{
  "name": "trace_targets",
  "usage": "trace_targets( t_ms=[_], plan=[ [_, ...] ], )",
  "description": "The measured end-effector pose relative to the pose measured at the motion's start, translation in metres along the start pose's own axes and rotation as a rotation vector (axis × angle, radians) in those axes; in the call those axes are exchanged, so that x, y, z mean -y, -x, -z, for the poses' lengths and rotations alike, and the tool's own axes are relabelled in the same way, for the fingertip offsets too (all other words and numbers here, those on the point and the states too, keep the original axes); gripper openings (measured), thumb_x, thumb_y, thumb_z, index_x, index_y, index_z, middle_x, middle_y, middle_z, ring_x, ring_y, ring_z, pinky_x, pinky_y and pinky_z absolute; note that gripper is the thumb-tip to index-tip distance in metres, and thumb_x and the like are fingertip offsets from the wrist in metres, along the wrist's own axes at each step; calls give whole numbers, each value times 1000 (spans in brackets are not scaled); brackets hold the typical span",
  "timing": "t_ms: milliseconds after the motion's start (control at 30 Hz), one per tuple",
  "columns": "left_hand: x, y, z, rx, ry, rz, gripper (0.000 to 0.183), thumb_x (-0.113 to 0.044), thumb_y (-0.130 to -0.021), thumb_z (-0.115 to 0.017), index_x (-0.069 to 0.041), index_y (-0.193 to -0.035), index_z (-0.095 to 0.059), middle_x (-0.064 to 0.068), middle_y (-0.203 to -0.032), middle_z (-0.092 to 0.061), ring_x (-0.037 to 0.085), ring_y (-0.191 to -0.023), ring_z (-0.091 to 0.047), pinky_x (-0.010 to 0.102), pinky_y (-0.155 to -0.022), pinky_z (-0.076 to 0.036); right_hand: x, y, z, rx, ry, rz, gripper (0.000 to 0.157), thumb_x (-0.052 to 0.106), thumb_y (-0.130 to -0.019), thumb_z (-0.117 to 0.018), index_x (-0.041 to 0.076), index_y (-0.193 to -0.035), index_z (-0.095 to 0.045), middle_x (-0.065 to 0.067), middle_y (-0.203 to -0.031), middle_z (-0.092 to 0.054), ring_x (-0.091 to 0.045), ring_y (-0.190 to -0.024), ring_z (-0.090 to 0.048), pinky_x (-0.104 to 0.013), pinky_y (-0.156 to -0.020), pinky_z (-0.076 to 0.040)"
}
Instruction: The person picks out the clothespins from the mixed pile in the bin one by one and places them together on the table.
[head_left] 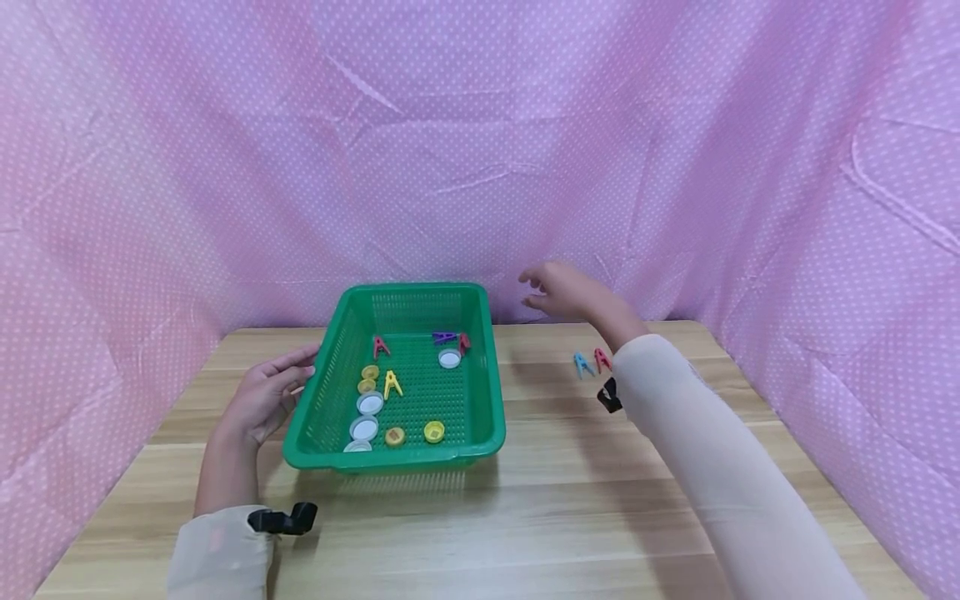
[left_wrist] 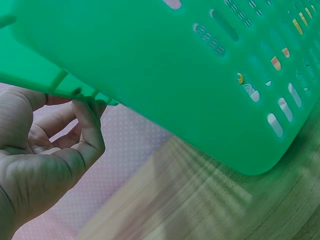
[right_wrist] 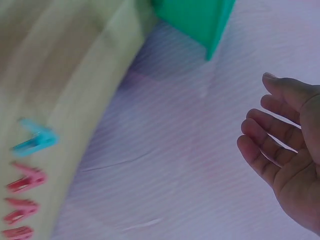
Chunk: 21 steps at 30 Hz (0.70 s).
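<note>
My left hand [head_left: 264, 395] is at the left side of a green plastic basket [head_left: 495, 400], and its thumb and fingertips pinch the rim [left_wrist: 60, 90]. Inside lie a yellow clothespin [head_left: 392, 384], a purple one [head_left: 444, 337], two red ones, several white round lids [head_left: 364, 428] and several yellow caps [head_left: 434, 431]. To the right of the basket, my right hand [head_left: 566, 292] hangs in the air with loosely bent fingers and holds nothing. On the table near its forearm are a blue clothespin [right_wrist: 35, 137] and several red clothespins [right_wrist: 26, 177], partly hidden by the sleeve in the head view.
The wooden table [head_left: 555, 517] carries the basket left of its middle. Pink dotted cloth [head_left: 480, 167] hangs behind and along both sides of the table. A black strap mount [head_left: 285, 520] sits on the left wrist.
</note>
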<state>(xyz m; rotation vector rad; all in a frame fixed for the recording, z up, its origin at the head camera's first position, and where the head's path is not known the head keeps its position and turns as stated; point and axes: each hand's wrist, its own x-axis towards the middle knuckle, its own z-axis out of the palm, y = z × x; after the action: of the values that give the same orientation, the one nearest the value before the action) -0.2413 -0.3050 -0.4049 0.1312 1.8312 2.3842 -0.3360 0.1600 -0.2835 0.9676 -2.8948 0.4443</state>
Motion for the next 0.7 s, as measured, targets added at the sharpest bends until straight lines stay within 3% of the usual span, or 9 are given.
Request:
trace_targets(
  t_ms=[333, 700],
  plan=[
    [1, 2, 1, -6, -11, -2, 33, -2, -102, -61, -9, -133, -69, -6, -117, -73, 9, -100, -69, 23, -84, -58, 46, -38, 16, 27, 50, 45, 41, 21, -100, -67, 0, -135, -62, -22, -124, -69, -37, -117, -65, -47, -100, -53],
    [0, 2, 0, -14, -37, -12, 37, -3, -102, -61, -6, -139, -64, -7, -119, -72, 8, -100, -68, 23, -85, -57, 72, -67, -1, 48, 6, 30, 47, 27, -103, -64, 5, -143, -57, -19, -135, -64, -32, -124, -61, -44, -105, -50]
  ],
)
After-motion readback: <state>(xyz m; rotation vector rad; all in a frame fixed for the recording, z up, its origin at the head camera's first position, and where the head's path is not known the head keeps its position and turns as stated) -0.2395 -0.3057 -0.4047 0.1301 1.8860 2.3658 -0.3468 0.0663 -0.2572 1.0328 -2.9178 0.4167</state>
